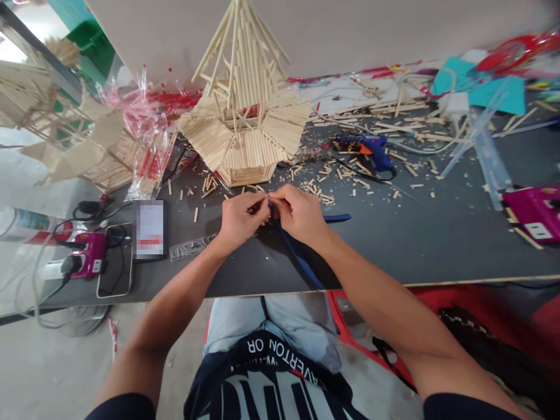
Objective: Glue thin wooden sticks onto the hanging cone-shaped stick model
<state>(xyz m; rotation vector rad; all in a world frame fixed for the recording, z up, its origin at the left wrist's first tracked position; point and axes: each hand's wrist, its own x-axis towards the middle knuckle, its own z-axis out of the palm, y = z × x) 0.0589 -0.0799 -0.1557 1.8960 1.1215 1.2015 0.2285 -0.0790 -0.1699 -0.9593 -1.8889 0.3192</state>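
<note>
Dark blue and long, a narrow strip-like piece (301, 259) lies on the grey desk (415, 239), its long axis slanting from beneath the hands towards the near edge and rightwards. A shorter dark blue end (339, 218) pokes out beyond the right hand (301, 213), pointing right, almost level; whether the two join is hidden. The strip looks smooth and slightly curved, its upper part covered by the right hand.

The left hand (242, 216) and right hand meet above it, fingertips together in a pinch; I cannot tell whether something tiny is held between them.

Just beyond stands a pale wooden-stick model with a pointed top (251, 146), blocking the way straight ahead. Short pale wood offcuts (321, 189) litter the desk near a blue glue gun with an orange trigger (376, 153). A clear plastic ruler (190, 249) reaches under the left forearm, beside a lit phone (149, 229).
</note>
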